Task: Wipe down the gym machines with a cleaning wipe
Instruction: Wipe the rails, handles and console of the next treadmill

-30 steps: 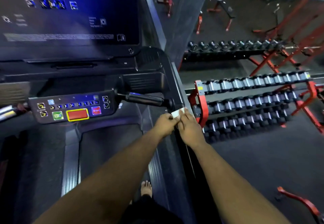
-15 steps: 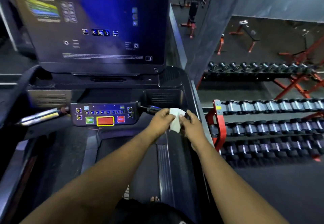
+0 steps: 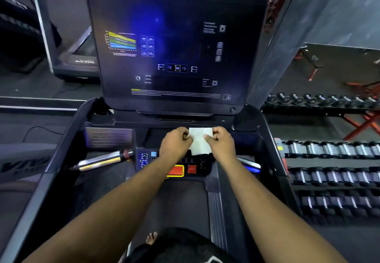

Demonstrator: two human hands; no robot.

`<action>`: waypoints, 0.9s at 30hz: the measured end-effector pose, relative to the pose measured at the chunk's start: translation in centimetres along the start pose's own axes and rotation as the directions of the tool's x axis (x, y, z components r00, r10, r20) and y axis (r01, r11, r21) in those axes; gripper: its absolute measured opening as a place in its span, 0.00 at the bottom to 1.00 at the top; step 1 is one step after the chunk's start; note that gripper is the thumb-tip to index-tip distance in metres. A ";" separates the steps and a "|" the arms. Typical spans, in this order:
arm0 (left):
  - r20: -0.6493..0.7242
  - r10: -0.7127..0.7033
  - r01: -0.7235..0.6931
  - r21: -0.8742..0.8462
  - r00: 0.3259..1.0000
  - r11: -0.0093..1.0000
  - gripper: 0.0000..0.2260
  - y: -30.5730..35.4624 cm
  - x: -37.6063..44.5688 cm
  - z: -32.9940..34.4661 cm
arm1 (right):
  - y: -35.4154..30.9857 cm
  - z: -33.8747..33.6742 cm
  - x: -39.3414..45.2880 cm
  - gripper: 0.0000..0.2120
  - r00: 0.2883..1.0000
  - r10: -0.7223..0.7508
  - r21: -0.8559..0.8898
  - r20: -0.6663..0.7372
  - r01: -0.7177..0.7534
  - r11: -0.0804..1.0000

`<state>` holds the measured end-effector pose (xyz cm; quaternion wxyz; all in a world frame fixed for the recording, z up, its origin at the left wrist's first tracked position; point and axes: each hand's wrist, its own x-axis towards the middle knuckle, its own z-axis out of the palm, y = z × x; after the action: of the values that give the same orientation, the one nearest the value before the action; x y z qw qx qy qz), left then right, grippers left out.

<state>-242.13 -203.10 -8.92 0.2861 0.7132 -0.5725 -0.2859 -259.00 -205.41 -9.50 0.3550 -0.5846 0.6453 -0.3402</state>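
Wipe: white, thin, rectangular cleaning wipe (image 3: 199, 142) sits at frame centre, held stretched between both hands over the treadmill console, just below the screen's bottom edge and above the button panel. Lower edge hangs loose, slightly folded.

Left to right:

- 9 o'clock: a second dark treadmill (image 3: 76, 57) stands on the floor, well apart from the hands.
- 8 o'clock of the wipe: silver metal grip bar with a yellow strip (image 3: 100, 161) lies tilted, beside the panel's left end.
- Left hand (image 3: 175, 144): fingers curled closed, pinching the wipe's left edge. Forearm runs in from 7 o'clock.
- 12 o'clock: large black treadmill touchscreen (image 3: 176, 44), lit blue, shows a coloured chart and icons. Text too blurred to read.
- 6 o'clock of the wipe: dark control panel (image 3: 174, 165) with a red yellow-framed button and a smaller red button, partly hidden by the left wrist.
- Right hand (image 3: 221, 143): fingers curled closed, thumb and forefinger pinching the wipe's right edge. Forearm runs in from 5 o'clock.
- 6 o'clock, frame bottom: bare toes (image 3: 151, 238) on the black treadmill belt (image 3: 181, 205).
- 3 o'clock: red-framed rack of black-and-chrome dumbbells (image 3: 329, 172), several tiers, just beside the treadmill's right rail.
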 end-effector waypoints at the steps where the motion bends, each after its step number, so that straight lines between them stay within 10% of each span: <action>1: 0.000 -0.005 0.005 0.028 1.000 1.000 0.06 -1.0 0.5 -1.0 | -0.9 1.3 0.2 0.08 1.000 0.003 -0.044 0.002 -0.002 0.999; 7: 0.032 0.049 -0.057 0.376 0.998 0.925 0.10 -5.7 2.3 -4.1 | -2.1 7.8 -0.2 0.23 0.945 -0.299 -0.488 0.132 0.325 0.810; 11: -0.019 0.017 -0.007 0.439 1.000 0.898 0.15 -9.2 2.6 -5.5 | -2.5 11.1 -0.2 0.30 0.752 -0.052 -0.544 0.657 0.521 0.657; 17: -0.073 -0.173 0.188 0.357 0.982 0.915 0.17 -13.5 1.9 -7.4 | -5.8 15.0 1.8 0.40 0.537 0.038 -0.442 0.843 0.651 0.617; 23: 0.038 -0.038 0.017 0.435 0.999 0.900 0.19 -12.3 2.5 -6.6 | -4.5 12.0 3.9 0.55 0.656 0.223 -0.654 0.721 0.538 0.532; 27: 0.150 -0.003 -0.069 0.478 0.989 0.876 0.21 -10.2 3.1 -5.1 | -3.0 8.4 3.2 0.48 0.680 0.188 -0.648 0.709 0.523 0.554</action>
<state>-231.16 -203.93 -13.23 0.0618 0.7292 -0.6571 -0.1808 -250.51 -209.08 -11.50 0.2250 -0.8263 0.4693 0.2155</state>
